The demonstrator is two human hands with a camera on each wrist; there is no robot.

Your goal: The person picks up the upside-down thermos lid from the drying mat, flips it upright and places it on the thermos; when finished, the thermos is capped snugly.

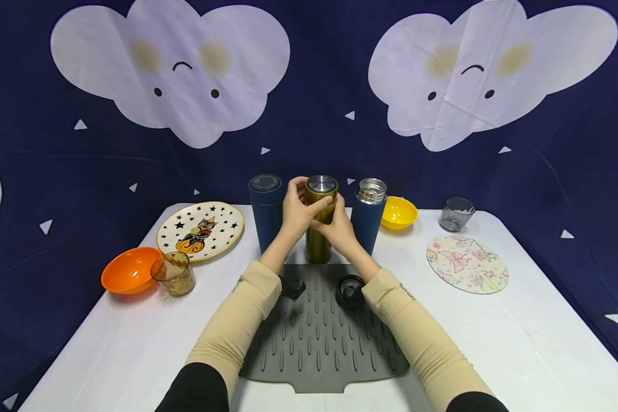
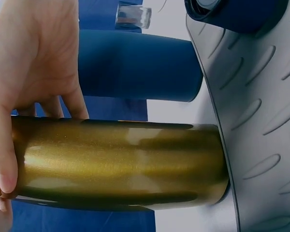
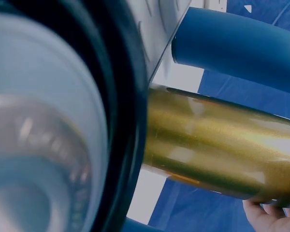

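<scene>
Both hands hold a gold vacuum flask (image 1: 318, 246) with a silver cap (image 1: 321, 183), upright at the rear edge of the grey ridged mat (image 1: 319, 343). The left hand (image 1: 300, 209) grips its upper left side, thumb stretched across the front. The right hand (image 1: 338, 228) holds the right side just lower, its thumb also across the front. In the left wrist view, the right hand (image 2: 36, 58) curls round the gold body. A blue flask (image 1: 265, 212) with its cap on stands left; another blue flask (image 1: 367, 223), its steel neck bare, stands right.
A round dark lid (image 1: 349, 290) and a small black part (image 1: 293, 289) lie on the mat. At left are an orange bowl (image 1: 129, 272), amber glass (image 1: 174, 274) and cat plate (image 1: 226, 229). Right are a yellow bowl (image 1: 399, 213), grey glass (image 1: 456, 214) and butterfly-patterned disc (image 1: 467, 264).
</scene>
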